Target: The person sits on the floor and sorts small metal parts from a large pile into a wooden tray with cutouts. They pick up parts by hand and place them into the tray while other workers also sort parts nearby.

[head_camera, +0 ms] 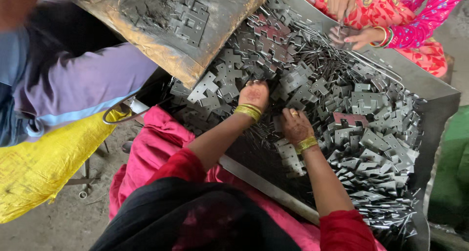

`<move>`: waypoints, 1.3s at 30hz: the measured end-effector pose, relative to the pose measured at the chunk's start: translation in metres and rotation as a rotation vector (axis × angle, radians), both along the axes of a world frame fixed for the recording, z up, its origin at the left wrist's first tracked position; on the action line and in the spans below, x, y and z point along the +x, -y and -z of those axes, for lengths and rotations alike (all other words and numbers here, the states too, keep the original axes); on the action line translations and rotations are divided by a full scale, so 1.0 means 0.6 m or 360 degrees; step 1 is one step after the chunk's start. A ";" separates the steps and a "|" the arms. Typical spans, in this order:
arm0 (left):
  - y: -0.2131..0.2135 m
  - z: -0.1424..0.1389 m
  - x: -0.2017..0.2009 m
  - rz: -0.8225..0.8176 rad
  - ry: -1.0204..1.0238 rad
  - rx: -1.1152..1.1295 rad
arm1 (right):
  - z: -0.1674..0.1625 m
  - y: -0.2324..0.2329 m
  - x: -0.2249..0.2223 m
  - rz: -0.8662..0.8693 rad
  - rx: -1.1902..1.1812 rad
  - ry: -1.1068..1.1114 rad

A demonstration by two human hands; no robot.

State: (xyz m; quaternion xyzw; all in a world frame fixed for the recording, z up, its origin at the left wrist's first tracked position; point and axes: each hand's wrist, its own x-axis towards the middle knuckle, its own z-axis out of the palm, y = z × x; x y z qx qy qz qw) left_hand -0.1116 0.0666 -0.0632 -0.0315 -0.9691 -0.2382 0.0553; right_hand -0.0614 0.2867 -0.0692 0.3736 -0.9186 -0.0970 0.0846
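A heap of flat grey metal hinge plates (342,119), mixed with thin metal pins (386,212), is spread across a large metal tray (439,92) directly before the person. The left hand (253,95) is laid palm down on the heap near its middle, the fingers dug in among the plates; whether a plate is actually gripped cannot be told, since the fingertips are buried. The right hand (295,126) is set just beside it, the fingers curled down onto the pile, and its hold is hidden in the same way (a ring and gold bangles are worn on it, and bangles on the left wrist too). Both hands are kept close together at the near side of the heap, probably because that part lies within easiest reach over the tray's edge.

Above the left hand a slanted, rust-stained slab (171,26) is seen, with a few more plates lying on its top. At the far side of the tray a co-worker's hands (349,31) in bright red and pink sleeves are busy over the same pile, well apart from the person's own. A yellow woven sack (44,158) lies on the floor to the left.
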 end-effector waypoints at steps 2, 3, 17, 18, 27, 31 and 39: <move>0.042 -0.015 0.008 -0.0147 0.0103 0.0236 | -0.007 -0.005 0.013 0.0095 -0.0063 -0.0048; 0.057 -0.020 0.021 -0.0245 -0.0008 0.0410 | -0.010 -0.006 0.026 0.0251 -0.0211 -0.0114; 0.004 -0.033 0.279 -0.0209 0.0131 0.1342 | 0.037 0.111 0.210 0.0948 -0.4234 0.1956; 0.006 -0.038 0.293 -0.0155 -0.0002 0.1124 | 0.043 0.117 0.211 0.1143 -0.4133 0.1875; 0.061 0.069 0.254 0.0188 0.0617 0.1630 | 0.046 0.153 0.165 0.1903 -0.2106 0.0729; 0.081 0.119 0.225 0.0102 0.0570 0.2076 | -0.033 0.068 0.213 0.1520 -0.0493 -0.0133; 0.087 0.126 0.208 -0.0109 0.0485 0.2188 | -0.036 0.040 0.248 0.1000 -0.0424 -0.0031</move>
